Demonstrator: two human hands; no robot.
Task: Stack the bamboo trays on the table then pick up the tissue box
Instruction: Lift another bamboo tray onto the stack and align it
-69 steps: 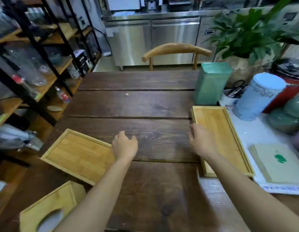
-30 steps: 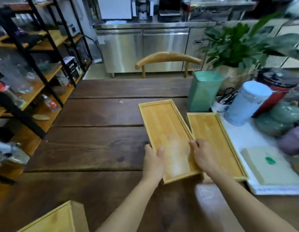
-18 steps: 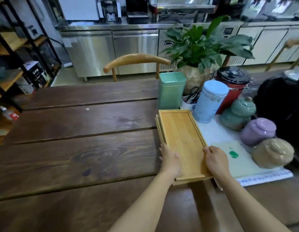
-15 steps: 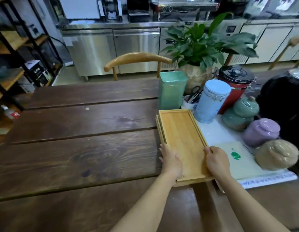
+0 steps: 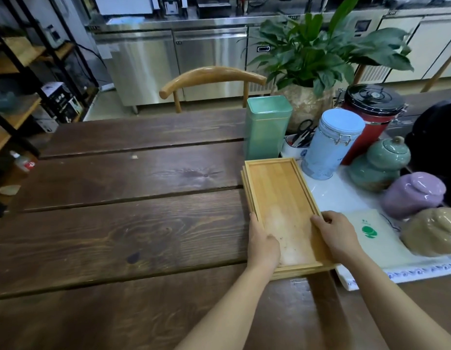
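Two bamboo trays lie stacked on the dark wooden table (image 5: 118,236), right of centre. The upper bamboo tray (image 5: 280,198) sits slightly offset on the lower bamboo tray (image 5: 243,181), whose edge shows along the left and the near end. My left hand (image 5: 263,245) rests on the stack's left near edge, fingers over the rim. My right hand (image 5: 336,234) holds the right near edge. The bamboo tissue box is out of view.
A green tin (image 5: 267,130), a blue jar (image 5: 331,144), a red canister (image 5: 371,117), ceramic pots (image 5: 412,194) and a potted plant (image 5: 317,54) crowd the table's right side on a white cloth (image 5: 345,198). A chair (image 5: 211,77) stands at the far edge, shelves (image 5: 19,97) at the left.
The left tray was carried over and set on the right tray. In the last half second both hands have stayed on the stack's near end, and the view has barely shifted.
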